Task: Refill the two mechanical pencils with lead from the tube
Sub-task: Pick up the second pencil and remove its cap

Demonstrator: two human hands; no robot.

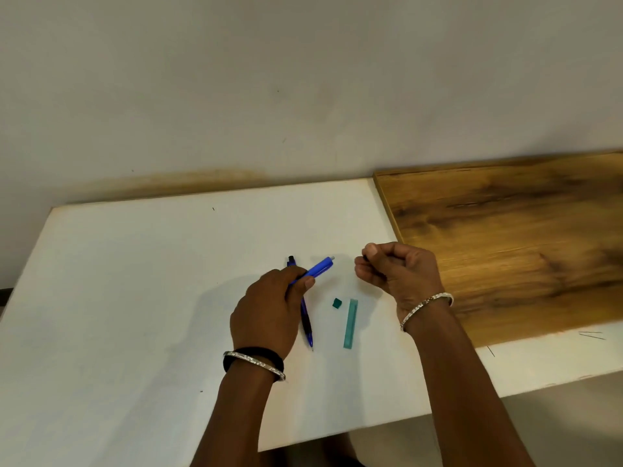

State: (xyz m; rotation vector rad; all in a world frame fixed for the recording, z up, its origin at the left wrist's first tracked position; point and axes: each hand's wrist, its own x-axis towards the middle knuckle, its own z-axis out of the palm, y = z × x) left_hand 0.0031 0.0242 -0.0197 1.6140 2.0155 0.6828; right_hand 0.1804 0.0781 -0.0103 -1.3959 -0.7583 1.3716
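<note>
We hold one blue mechanical pencil (318, 268) in our left hand (269, 310), fingers wrapped around its barrel, its rear end raised and pointing up and to the right. That end shows a pale tip with no dark cap on it. Our right hand (392, 269) hovers just beside it, thumb and forefinger pinched on something small and dark; it is too small to tell whether this is the pencil's cap or a lead.

The second pencil (306, 320) lies on the white worktop (135, 281), partly under our left hand, its writing tip toward us. The green lead tube (350, 323) lies flat just to its right, and its little green cap (336, 303) sits apart beside the tube's far end, so the tube looks open.

We judge that we are at the refilling of the first pencil, with the second untouched. To do this well we keep the barrel tilted with the open end up and steady, and rest our wrists on the worktop. Leads snap easily, so we pinch lightly and feed straight down the bore, never at an angle. We also mind the open tube: a nudge could roll it and spill leads across the worktop.
</note>
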